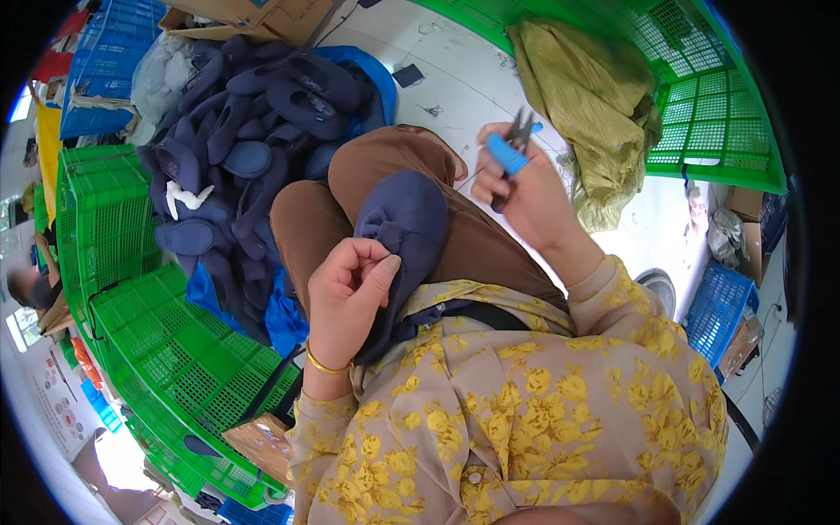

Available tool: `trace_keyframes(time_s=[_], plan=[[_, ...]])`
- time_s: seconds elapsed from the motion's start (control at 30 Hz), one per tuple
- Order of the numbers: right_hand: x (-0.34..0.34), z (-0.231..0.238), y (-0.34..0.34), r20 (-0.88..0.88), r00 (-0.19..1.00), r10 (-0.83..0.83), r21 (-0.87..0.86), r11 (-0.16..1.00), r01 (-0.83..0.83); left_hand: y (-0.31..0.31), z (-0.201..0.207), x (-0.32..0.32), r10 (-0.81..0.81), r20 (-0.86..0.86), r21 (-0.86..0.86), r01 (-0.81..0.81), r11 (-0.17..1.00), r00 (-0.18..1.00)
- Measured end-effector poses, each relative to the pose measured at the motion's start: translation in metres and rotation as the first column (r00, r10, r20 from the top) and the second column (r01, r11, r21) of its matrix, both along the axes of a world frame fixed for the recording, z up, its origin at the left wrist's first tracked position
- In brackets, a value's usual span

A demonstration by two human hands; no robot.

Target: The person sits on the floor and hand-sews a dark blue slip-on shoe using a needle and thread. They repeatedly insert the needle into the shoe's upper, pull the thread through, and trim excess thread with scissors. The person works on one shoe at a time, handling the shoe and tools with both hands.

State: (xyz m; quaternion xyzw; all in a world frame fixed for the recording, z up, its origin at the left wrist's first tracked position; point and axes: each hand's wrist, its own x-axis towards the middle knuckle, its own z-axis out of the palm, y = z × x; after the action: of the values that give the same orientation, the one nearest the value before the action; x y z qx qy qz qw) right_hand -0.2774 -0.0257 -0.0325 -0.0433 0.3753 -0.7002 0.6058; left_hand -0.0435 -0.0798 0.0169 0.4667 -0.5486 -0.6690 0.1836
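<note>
Navy slipper uppers (254, 140) lie heaped at the person's left, judged still waiting, while one navy piece (404, 229) sits on the lap, mid-trim as far as can be told. Left hand (350, 293) curls over it, fingers (372, 262) pinching its edge. Right hand (525, 188) is raised beyond the knee, clenched around blue-handled snips (512, 150), blades pointing up.

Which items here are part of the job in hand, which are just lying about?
In use:
left hand gripping a navy fabric piece
right hand holding blue-handled snips
pile of navy pieces

Lying about:
green crates
olive sack
blue crates
cardboard box
</note>
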Motion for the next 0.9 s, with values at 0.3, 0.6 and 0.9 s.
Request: trace_keyframes(time_s=[0.3,0.6,0.9], plan=[[-0.081,-0.024,0.027,0.037,0.950,-0.312,-0.099,0.944,0.314,0.002,0.000,-0.002,-0.038,0.209,-0.358,0.112,0.927,0.977],[-0.081,-0.015,0.038,-0.006,0.966,-0.257,-0.138,0.957,0.254,0.001,-0.005,-0.013,-0.003,0.343,-0.751,0.276,0.601,0.939],[-0.127,0.054,0.043,-0.184,0.954,-0.235,-0.309,0.936,0.171,-0.007,0.002,-0.023,-0.039,0.569,-0.758,0.542,0.363,0.822]])
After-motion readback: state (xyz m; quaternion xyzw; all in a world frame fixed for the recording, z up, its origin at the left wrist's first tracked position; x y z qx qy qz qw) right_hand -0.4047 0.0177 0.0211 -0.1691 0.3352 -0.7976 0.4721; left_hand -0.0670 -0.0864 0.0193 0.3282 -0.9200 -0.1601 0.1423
